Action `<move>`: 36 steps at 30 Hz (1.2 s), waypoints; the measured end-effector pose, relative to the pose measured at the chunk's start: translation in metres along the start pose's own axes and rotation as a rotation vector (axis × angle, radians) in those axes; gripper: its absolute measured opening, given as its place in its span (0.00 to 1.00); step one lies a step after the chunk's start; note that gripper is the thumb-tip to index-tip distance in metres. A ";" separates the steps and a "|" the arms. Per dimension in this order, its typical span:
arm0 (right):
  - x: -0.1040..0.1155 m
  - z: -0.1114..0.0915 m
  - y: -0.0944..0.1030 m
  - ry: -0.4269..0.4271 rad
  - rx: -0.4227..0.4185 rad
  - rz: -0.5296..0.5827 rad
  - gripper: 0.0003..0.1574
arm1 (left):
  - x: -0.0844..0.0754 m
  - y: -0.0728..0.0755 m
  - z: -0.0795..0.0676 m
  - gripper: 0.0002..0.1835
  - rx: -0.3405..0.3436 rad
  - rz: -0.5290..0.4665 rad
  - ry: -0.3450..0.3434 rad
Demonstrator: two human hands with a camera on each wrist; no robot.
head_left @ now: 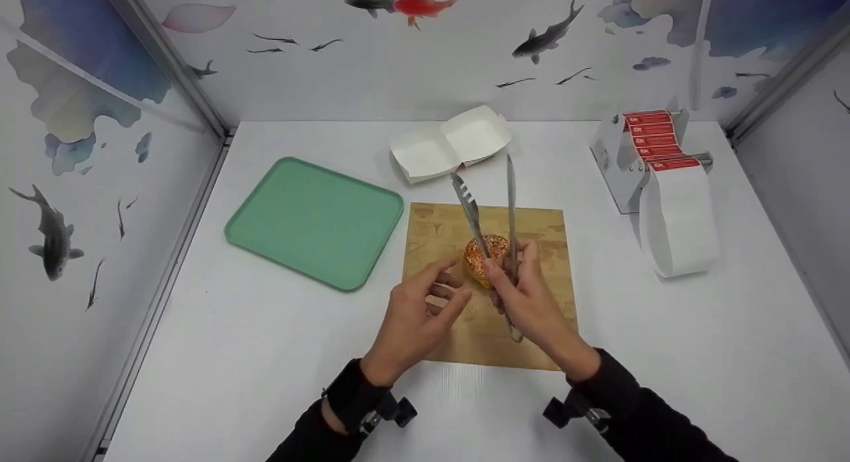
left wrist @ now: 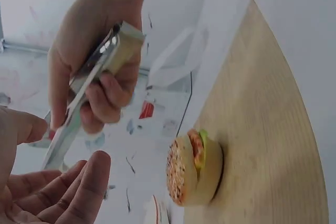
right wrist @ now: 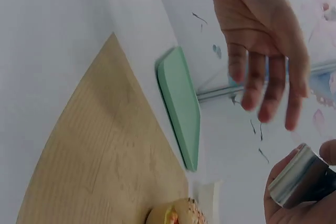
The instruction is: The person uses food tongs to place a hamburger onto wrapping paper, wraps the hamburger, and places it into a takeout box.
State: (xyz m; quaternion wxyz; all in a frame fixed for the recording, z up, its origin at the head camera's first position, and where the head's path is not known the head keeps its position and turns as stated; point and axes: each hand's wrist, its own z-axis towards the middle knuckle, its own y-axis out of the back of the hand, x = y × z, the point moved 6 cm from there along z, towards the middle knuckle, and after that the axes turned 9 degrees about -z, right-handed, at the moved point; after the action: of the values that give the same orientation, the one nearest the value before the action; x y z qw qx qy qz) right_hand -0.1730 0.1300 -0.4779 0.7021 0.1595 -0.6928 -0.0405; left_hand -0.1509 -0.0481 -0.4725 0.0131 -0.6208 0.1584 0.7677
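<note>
Conceivably, the seeded-bun burger [left wrist: 191, 174] on the wooden cutting board [head_left: 431, 233] could shed its filling [left wrist: 197, 149] if the metal tongs [head_left: 512, 203], clasped in the right grip [head_left: 531, 309] above it, squeeze off-centre while the left grip [head_left: 417, 316], empty and loosely spread, lends no support.

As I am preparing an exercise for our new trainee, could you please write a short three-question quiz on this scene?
1. Multiple choice: what does the right hand hold?
a) the open white box
b) the metal tongs
c) the green tray

2. True or false: the left hand is holding nothing.

3. Fill in the blank: the seeded burger stands on the ____.

Key: 1. b; 2. true, its fingers are spread clear of the tongs and the burger; 3. wood-coloured board.
</note>
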 end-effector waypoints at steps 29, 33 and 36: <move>-0.008 -0.037 -0.040 0.419 0.083 -0.716 0.30 | 0.029 0.086 0.007 0.21 -0.246 0.270 -0.049; -0.028 -0.042 -0.021 0.356 0.097 -0.801 0.09 | 0.044 0.122 0.012 0.19 -0.278 0.447 -0.009; -0.039 -0.043 -0.004 0.331 0.057 -0.864 0.09 | 0.059 0.149 0.015 0.18 -0.285 0.563 0.045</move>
State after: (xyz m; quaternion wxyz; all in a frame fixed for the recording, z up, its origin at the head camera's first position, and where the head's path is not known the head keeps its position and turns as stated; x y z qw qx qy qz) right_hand -0.1318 0.1440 -0.5164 0.7172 0.4574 -0.4423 -0.2843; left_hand -0.2110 -0.1959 -0.4929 -0.2907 -0.5649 0.2149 0.7418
